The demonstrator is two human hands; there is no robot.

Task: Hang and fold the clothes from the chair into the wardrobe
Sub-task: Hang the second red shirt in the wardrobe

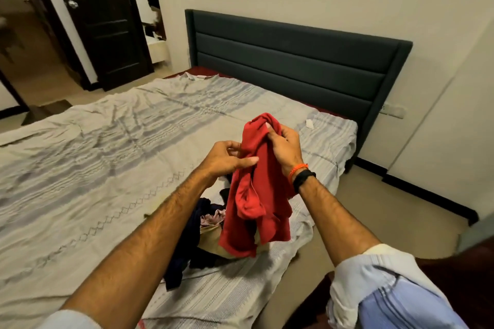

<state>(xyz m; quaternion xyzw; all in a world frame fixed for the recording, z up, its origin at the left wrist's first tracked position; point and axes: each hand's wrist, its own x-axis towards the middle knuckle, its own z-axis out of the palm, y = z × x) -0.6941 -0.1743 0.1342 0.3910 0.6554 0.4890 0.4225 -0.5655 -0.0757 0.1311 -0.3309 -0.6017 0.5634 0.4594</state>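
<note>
Rolled-up pale blue sleeves sit closest to the lens, both forearms reaching fwd over the bed. Red garment hangs bunched btwn the two hands, above the bed's near edge; its lower end droops just over a heap of other clothes (dark, pink, tan items) lying on the bedspread. No chair or wardrobe clearly in view.

Step in hand, as I judge it: sorting out the red piece to find collar/shoulders before folding or hanging.
- Better to find a seam or neckline first, then pinch both shoulder pts and let it drop open, w/ a shake to free the twisted part.
- Keep it lifted off the heap so nothing snags.

Pose:
- Right hand, wrist w/ orange + black bands, is raised highest, fingers curled round the top bunch of red cloth, thumb side facing cam.
- Left hand is a bit lower, fingers gathered and pinching a fold at the garment's left side, wrist bent inward.
</note>
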